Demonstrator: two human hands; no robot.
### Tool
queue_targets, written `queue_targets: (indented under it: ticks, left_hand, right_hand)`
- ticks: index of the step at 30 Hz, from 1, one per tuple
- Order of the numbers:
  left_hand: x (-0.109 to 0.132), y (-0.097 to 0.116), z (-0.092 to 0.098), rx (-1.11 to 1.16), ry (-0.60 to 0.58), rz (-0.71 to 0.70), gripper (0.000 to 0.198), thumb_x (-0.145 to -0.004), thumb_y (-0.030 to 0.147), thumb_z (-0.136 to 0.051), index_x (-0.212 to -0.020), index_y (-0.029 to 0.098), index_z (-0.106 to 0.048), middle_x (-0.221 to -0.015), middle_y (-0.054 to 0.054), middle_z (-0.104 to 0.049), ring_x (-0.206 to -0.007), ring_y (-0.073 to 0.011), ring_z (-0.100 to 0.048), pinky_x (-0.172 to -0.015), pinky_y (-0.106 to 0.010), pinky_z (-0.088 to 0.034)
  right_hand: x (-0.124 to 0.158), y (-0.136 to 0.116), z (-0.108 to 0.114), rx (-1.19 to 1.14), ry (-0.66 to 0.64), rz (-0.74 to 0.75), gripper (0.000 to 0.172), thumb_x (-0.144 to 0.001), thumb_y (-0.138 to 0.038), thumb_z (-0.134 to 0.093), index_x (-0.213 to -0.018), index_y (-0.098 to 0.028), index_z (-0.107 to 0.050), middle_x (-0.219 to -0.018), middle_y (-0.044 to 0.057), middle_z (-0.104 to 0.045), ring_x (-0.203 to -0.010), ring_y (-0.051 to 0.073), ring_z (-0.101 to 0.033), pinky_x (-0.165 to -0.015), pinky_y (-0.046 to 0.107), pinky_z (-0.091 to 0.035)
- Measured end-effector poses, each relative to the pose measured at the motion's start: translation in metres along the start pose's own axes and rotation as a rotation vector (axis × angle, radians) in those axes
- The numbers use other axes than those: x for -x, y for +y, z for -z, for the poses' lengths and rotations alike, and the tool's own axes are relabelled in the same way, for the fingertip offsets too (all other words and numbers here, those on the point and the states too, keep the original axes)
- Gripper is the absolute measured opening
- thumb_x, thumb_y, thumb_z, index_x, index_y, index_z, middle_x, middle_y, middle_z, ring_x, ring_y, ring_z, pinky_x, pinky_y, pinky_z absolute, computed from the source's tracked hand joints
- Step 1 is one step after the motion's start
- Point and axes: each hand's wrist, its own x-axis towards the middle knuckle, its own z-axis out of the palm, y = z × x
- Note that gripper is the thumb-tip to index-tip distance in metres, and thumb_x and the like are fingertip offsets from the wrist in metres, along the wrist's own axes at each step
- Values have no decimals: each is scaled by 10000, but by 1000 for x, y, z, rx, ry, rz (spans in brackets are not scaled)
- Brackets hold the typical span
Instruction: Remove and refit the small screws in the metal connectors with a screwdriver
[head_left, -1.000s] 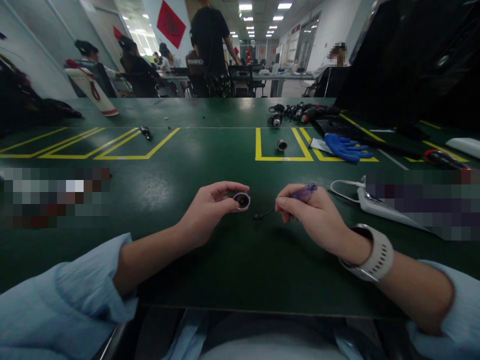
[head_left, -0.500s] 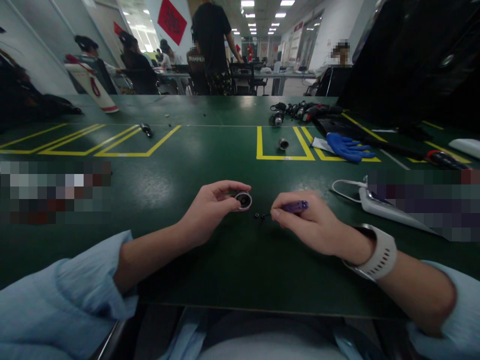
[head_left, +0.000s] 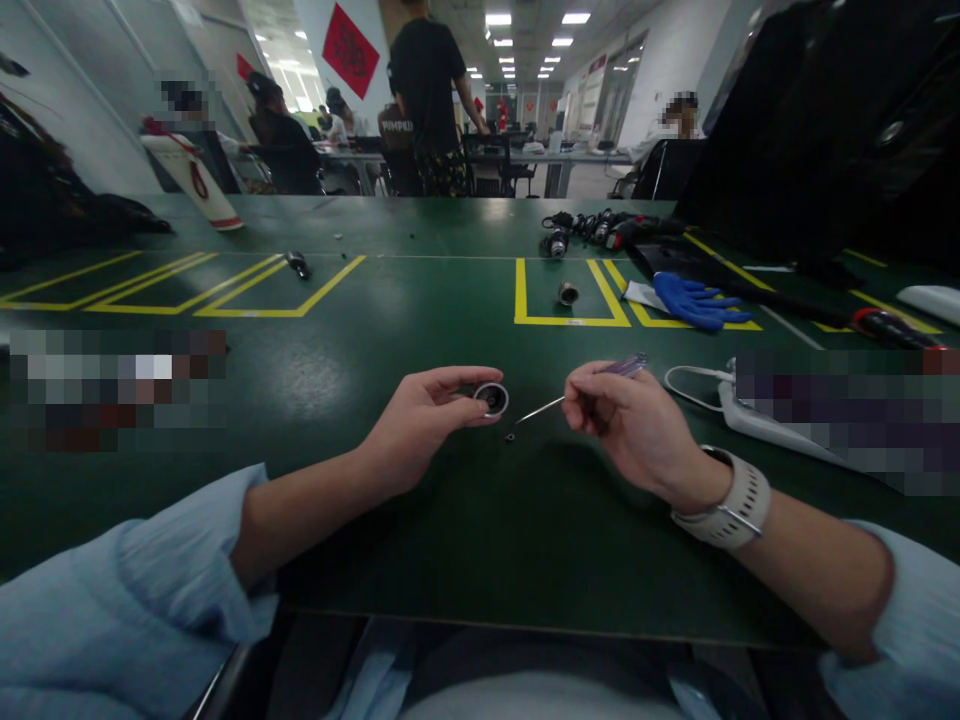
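Observation:
Between thumb and fingers, my left hand [head_left: 424,425] grips a small round metal housing [head_left: 493,401], its open dark side turned up toward me. My right hand [head_left: 626,420] is closed around the purple handle of a screwdriver [head_left: 541,409]. The thin shaft points left and down, its tip a little to the right of the housing and apart from it. Below that tip, a tiny dark part [head_left: 510,437], like a small nut or washer, lies on the green table [head_left: 465,560]. Whether the tip carries a small piece is too fine to make out.
A metal cylindrical piece [head_left: 568,293] sits inside a yellow-taped area. Farther right lie a blue glove [head_left: 697,300] and a white device with a cable [head_left: 795,430]. Dark cabled parts [head_left: 600,228] are heaped behind. Another small part [head_left: 298,264] rests at left. People are in the background.
My right hand has lifted and turned, raising the screwdriver so its shaft shows. One of the small dark pieces by the tip no longer shows on the table. My left hand stays nearly still.

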Motion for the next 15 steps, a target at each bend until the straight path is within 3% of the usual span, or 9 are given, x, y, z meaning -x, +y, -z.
queue_targets:
  ticks: [7, 15]
  left_hand:
    - [-3, -2, 1, 0, 9, -28, 307, -629, 112, -725, -935, 123, -701, -897, -63, -723, -820, -174, -666, -804, -309, -535]
    - [-5, -6, 4, -32, -10, -59, 313, -656, 135, -728, -966, 137, -687, -925, -51, -717, -848, -162, -666, -793, -279, -539]
  right_hand:
    - [6, 0, -5, 37, -30, 86, 177, -789, -194, -552, -624, -161, -607, -497, -28, -574, -471, 87, -500, -464, 207, -349]
    - [8, 10, -9, 193, -253, 87, 161, -862, -252, -554, -737, -173, -620, -612, -25, -603, -578, 97, -556, -540, 213, -414]
